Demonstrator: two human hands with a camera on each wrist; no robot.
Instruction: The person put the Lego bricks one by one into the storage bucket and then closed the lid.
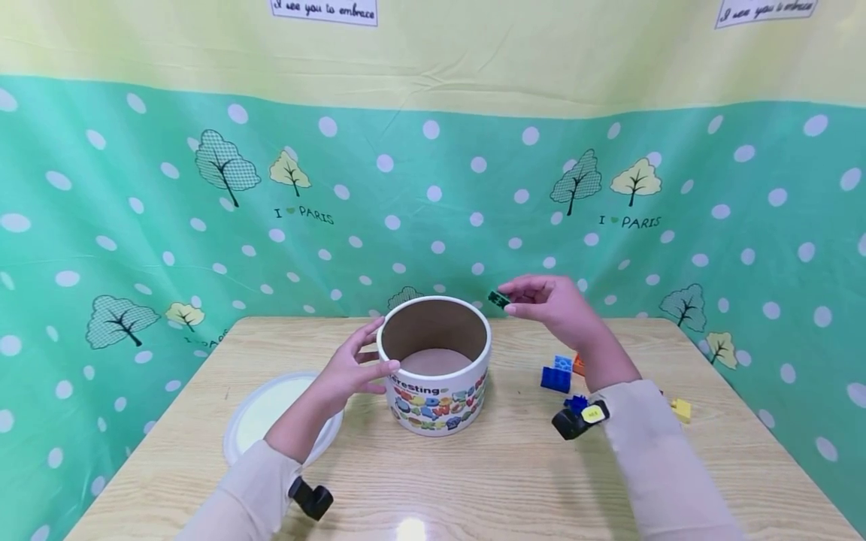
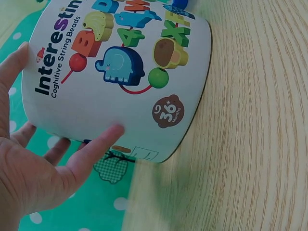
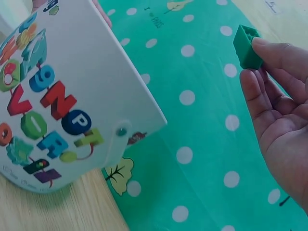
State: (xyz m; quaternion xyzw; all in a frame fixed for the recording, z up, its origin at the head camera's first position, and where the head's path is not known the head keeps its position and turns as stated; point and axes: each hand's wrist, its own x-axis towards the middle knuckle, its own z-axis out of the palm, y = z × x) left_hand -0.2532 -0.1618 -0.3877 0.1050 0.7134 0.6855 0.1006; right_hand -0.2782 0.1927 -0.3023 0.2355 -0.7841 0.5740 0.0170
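Head view: pinching a green block (image 1: pixel 499 300) in the right hand (image 1: pixel 549 302), just beside the white bucket (image 1: pixel 436 409); touching its side with the left hand (image 1: pixel 346 371), spread wide. Between the hands, the bucket's open mouth; beyond the left, bench (image 1: pixel 501 488) edge.

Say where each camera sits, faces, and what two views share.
Head: on the head, looking forward and down at the tub; left grip, right grip, sleeves show.
Left wrist: on that wrist, facing tub and tabletop; left grip shows.
Right wrist: on that wrist, facing green block and tub; right grip shows, left partly.
Head and right wrist share the green block.
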